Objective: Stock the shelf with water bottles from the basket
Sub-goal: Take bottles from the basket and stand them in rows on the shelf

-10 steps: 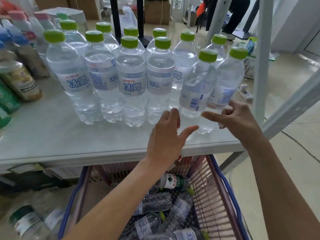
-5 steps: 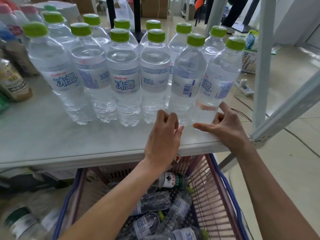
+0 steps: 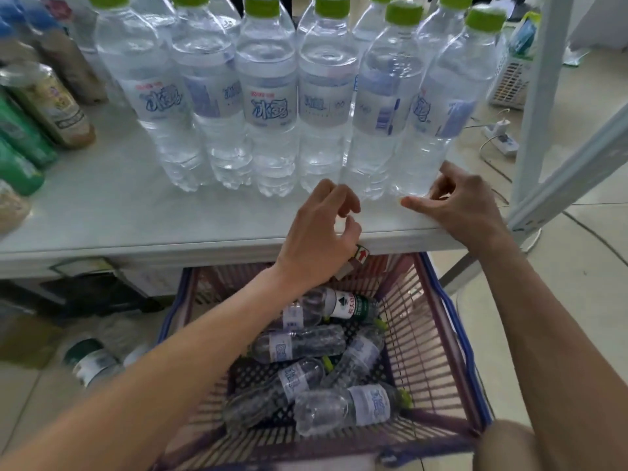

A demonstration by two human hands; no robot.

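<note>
A big flat white shelf board [image 3: 102, 215] fills the top half of the view. A white metal post [image 3: 540, 96] stands at its right end.

Under the front edge of the board sits a purple plastic basket with a blue rim [image 3: 438, 334].

A group of tall clear water bottles with green caps [image 3: 268, 96] stands up straight on the board, packed side by side and touching. The last bottle on the right [image 3: 438, 113] stands near the front right corner.

Both bare arms reach up over the basket. The two hands are apart.

The left hand [image 3: 319, 239] is over the front edge of the board, just in front of the bottles. Its fingers are curled in and it holds nothing.

The right hand [image 3: 465, 202] is at the bottom of the last bottle on the right. Its thumb lies flat on the board in front of that bottle, and its bent fingers are against the bottle's right side. I cannot tell if it squeezes the bottle or only touches it.

More small clear water bottles [image 3: 299, 343] lie on their sides in the bottom of the basket, piled across each other.

At the left end of the board lie some green bottles [image 3: 20, 137] and a brown drink bottle [image 3: 51, 103].

A white power strip [image 3: 499, 137] lies on the floor past the board.

A tiny sticker with a red arrow [image 3: 362, 254] is on the front edge of the board, beside the left hand.
</note>
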